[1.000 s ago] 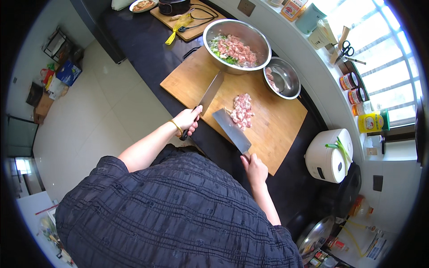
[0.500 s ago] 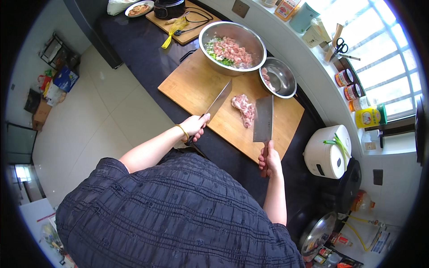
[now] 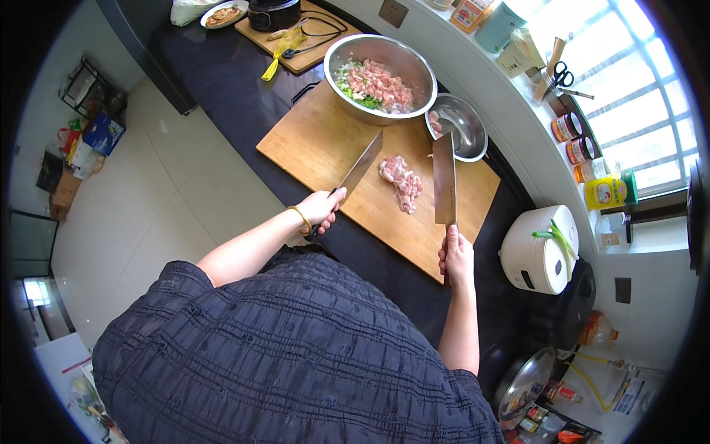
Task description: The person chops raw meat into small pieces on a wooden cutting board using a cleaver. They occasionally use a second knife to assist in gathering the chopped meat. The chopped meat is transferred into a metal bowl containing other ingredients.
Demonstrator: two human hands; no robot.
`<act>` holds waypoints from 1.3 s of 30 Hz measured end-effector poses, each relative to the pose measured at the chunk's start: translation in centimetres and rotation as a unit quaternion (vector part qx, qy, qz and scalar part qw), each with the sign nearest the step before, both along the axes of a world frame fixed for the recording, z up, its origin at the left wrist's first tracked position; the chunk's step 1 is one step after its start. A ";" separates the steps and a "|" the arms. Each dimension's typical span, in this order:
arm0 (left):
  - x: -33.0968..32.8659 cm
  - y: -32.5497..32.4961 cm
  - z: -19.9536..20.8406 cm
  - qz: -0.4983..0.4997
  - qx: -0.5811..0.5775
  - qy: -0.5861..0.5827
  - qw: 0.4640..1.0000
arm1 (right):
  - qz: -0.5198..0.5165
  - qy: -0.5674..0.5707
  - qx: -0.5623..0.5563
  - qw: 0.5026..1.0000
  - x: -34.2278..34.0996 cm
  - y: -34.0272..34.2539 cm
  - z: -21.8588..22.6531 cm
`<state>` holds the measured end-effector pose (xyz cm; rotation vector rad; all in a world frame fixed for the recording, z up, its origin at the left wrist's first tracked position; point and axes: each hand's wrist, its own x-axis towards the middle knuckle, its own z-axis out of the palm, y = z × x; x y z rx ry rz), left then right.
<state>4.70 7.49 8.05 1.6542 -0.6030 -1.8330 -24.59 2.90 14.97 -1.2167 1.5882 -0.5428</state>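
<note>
My left hand (image 3: 323,210) is closed round the dark handle of a kitchen knife (image 3: 362,163), whose blade points away over the left part of the wooden cutting board (image 3: 303,140). In my right hand (image 3: 456,257) is a cleaver (image 3: 444,181) with a broad blade and a brown handle, its tip near the small bowl. Between the two blades lies a small heap of chopped raw meat (image 3: 403,185), apart from both. Beyond it, a large steel bowl (image 3: 421,59) holds minced meat and chopped greens. Some pieces of meat sit in the smaller steel bowl (image 3: 473,133) beside it.
To the right stands a white rice cooker (image 3: 532,251) with a spring onion (image 3: 558,240) on its lid. Jars and scissors (image 3: 562,74) line the window ledge. A second board (image 3: 318,55) with a black appliance and cord is at the far left, near a plate (image 3: 225,15).
My right hand has moved the cleaver right and slightly away, off the side of the meat heap, and its blade has turned more edge-on. The left hand and knife are nearly still.
</note>
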 end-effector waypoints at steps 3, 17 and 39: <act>0.0 0.0 0.1 0.000 0.001 0.003 1.000 | -0.003 -0.045 -0.055 0.997 -0.1 0.1 -1.7; 0.1 0.2 -0.1 -0.006 -0.006 0.007 1.000 | 0.124 0.212 -0.029 0.969 0.3 -1.5 -9.1; -0.5 0.4 0.2 -0.014 -0.019 -0.024 0.999 | 0.071 0.109 0.054 0.990 1.1 -1.7 -6.1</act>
